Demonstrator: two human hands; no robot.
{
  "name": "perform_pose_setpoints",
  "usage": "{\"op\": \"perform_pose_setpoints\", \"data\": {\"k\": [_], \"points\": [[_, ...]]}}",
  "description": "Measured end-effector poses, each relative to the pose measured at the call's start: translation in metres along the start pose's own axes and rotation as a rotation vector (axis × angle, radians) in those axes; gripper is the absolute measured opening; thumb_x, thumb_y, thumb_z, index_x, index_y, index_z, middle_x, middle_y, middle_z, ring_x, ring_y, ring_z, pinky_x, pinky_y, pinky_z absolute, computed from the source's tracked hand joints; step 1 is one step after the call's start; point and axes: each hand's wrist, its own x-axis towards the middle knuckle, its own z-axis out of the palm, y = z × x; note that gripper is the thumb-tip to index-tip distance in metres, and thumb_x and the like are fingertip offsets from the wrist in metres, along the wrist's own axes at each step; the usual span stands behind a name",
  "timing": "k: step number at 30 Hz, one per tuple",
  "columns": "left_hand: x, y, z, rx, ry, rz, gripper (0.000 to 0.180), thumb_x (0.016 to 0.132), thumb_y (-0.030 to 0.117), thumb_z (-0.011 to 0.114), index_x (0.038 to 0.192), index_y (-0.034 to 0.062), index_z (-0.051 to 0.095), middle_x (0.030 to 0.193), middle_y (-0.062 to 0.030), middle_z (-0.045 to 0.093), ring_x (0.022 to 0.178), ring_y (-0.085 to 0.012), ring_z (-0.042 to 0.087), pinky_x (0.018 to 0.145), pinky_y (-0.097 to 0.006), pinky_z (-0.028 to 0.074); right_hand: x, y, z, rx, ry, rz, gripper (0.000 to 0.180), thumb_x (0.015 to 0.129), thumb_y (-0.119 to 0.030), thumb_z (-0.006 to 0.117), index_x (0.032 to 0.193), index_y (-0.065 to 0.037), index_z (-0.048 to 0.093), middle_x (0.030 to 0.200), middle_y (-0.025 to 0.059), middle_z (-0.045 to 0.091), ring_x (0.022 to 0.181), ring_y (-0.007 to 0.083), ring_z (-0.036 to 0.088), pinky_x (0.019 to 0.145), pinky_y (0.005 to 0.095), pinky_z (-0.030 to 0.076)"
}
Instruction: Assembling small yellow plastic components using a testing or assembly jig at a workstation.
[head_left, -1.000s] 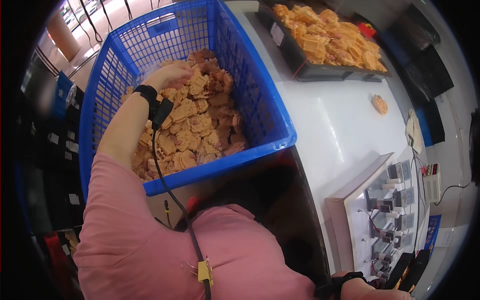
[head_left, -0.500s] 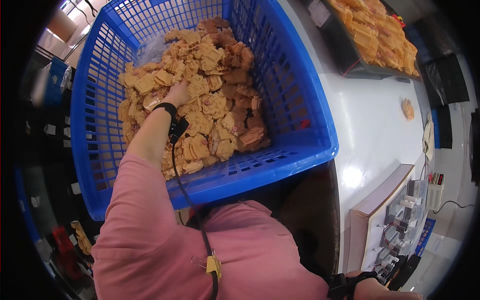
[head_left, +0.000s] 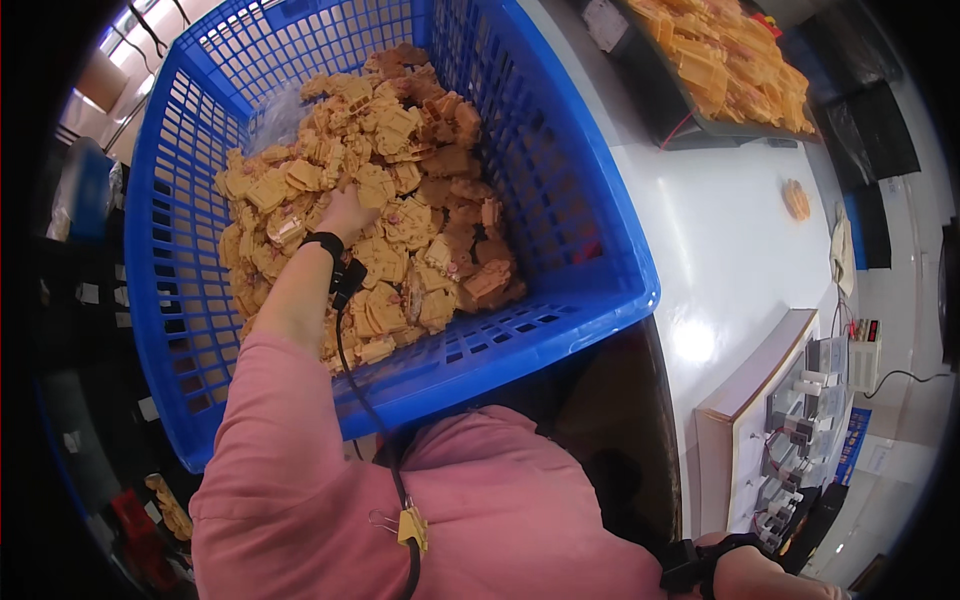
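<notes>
My left hand (head_left: 347,212) reaches into a large blue plastic basket (head_left: 500,358), down on a heap of tan molded plastic parts (head_left: 410,225). Its thumb and fingers close on the edge of one tan plastic part (head_left: 376,187), which still lies in the heap; the fingertips are partly hidden. A black strap with a small cabled device (head_left: 347,280) is on that wrist. At the lower right edge my right hand (head_left: 713,541) shows only in a sliver behind its own black wrist strap. Its fingers are hidden.
Right of the basket runs a white tabletop (head_left: 740,240). A dark tray (head_left: 660,95) heaped with orange-tan parts stands at its far end, and a single part (head_left: 796,200) lies nearby. A white-sided fixture box (head_left: 745,415) sits nearer me. Clear plastic film (head_left: 278,118) lies in the basket.
The whole view has shifted, so basket and table appear farther left. My left hand has moved slightly right over the heap. The right hand stays at the lower edge.
</notes>
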Motion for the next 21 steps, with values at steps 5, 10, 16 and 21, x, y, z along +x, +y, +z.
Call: {"op": "perform_pose_setpoints", "data": {"k": [5,10,16,21], "points": [[-0.017,-0.001,-0.041,-1.136,-0.459,-0.145,0.061,0.091,0.041,0.063,0.137,0.006,0.046,0.119,-0.0124,0.057,0.102,-0.0296,0.061,0.091,-0.037,0.051,-0.006,-0.026,0.0,0.046,-0.041,0.02,0.02,0.095,-0.028,0.063,0.082,-0.012,0.064,0.071,0.0023,0.065,0.055,0.0141,0.058,0.075,0.029,0.053],[-0.043,0.053,-0.131,-1.343,-0.9,0.197,0.052,0.094,0.046,0.058,0.134,0.0134,0.052,0.109,-0.0026,0.063,0.08,-0.0138,0.06,0.078,-0.028,0.054,-0.023,-0.07,0.013,-0.556,0.133,0.374,0.021,0.094,-0.026,0.062,0.095,-0.006,0.061,0.079,0.0082,0.064,0.07,0.0216,0.061,0.074,0.035,0.05],[-0.194,0.221,-0.199,-1.115,-1.159,0.712,0.062,0.098,0.06,0.043,0.138,0.0131,0.051,0.116,-0.0069,0.065,0.08,-0.0178,0.062,0.069,-0.03,0.053,-0.079,-0.053,-0.04,-1.383,0.548,0.557,0.056,0.083,-0.012,0.075,0.132,0.0,0.049,0.127,0.0151,0.055,0.11,0.0235,0.058,0.095,0.0361,0.045],[-0.304,0.322,-0.18,-0.746,-1.334,0.792,0.073,0.097,0.069,0.031,0.126,0.0078,0.058,0.099,-0.0051,0.067,0.072,-0.0159,0.061,0.069,-0.029,0.051,-0.105,-0.072,-0.04,-1.199,0.831,0.524,0.065,0.089,-0.014,0.073,0.143,-0.001,0.039,0.13,0.0164,0.056,0.108,0.0172,0.062,0.091,0.0304,0.049]]}}
